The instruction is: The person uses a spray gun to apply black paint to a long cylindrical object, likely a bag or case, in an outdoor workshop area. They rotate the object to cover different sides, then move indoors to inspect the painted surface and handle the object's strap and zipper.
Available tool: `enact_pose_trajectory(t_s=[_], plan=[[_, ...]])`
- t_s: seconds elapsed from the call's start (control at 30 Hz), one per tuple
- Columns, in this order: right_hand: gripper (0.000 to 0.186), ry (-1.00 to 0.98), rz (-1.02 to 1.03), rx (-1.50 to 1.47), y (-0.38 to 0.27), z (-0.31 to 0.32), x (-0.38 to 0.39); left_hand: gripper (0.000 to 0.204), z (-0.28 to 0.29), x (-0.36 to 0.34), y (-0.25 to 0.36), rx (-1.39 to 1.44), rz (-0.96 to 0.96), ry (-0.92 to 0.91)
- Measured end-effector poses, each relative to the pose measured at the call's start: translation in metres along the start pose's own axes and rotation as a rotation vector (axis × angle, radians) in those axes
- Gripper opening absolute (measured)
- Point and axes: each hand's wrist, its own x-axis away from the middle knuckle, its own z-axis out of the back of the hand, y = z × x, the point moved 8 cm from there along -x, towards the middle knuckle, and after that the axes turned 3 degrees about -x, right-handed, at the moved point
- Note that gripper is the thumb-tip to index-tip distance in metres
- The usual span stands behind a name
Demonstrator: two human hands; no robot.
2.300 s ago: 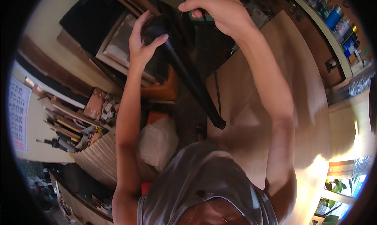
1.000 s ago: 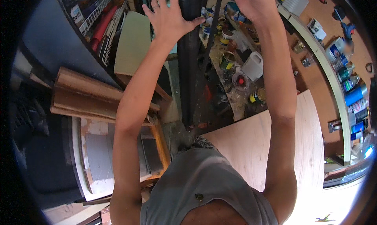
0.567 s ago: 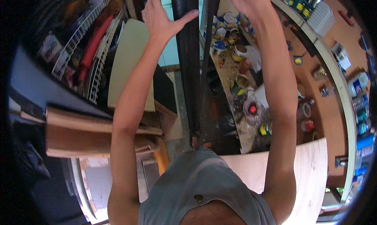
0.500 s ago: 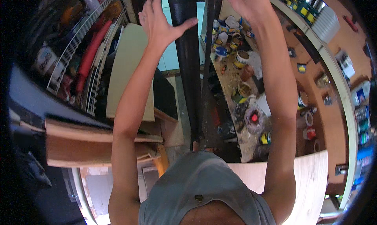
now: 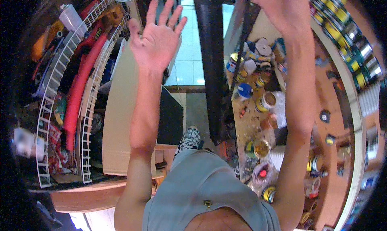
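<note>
My left hand [image 5: 156, 45] is raised with its fingers spread, palm showing, and touches nothing. To its right stands a tall black board-like piece [image 5: 211, 62], narrowing toward the floor. Beside that piece runs a thin dark strip [image 5: 240, 45], slanting down from the top edge. The fingers of my right hand [image 5: 280, 9] close around the strip's upper end, partly cut off by the frame. Whether the strip and the black piece are joined I cannot tell.
On the right, a cluttered workbench [image 5: 252, 110] holds open paint cans, a blue lid and rags. Shelves of cans [image 5: 342, 29] stand beyond. At left are a white wire rack [image 5: 60, 66] with a red roll [image 5: 78, 98] and a pale board [image 5: 121, 122].
My left hand has come off the black piece and moved left, opening its fingers. The black piece and strip have shifted right in view, along with my right hand.
</note>
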Motion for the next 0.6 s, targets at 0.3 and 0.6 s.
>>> enact_pose_trajectory(t_s=[0.3, 0.6], plan=[[0.061, -0.08, -0.024, -0.178, 0.135, 0.057, -0.175, 0.052, 0.138, -0.147, -0.027, 0.25, -0.007, -0.052], [0.072, -0.006, 0.015, -0.195, 0.244, 0.111, -0.359, 0.046, 0.321, -0.312, -0.076, -0.185, 0.095, 0.344]])
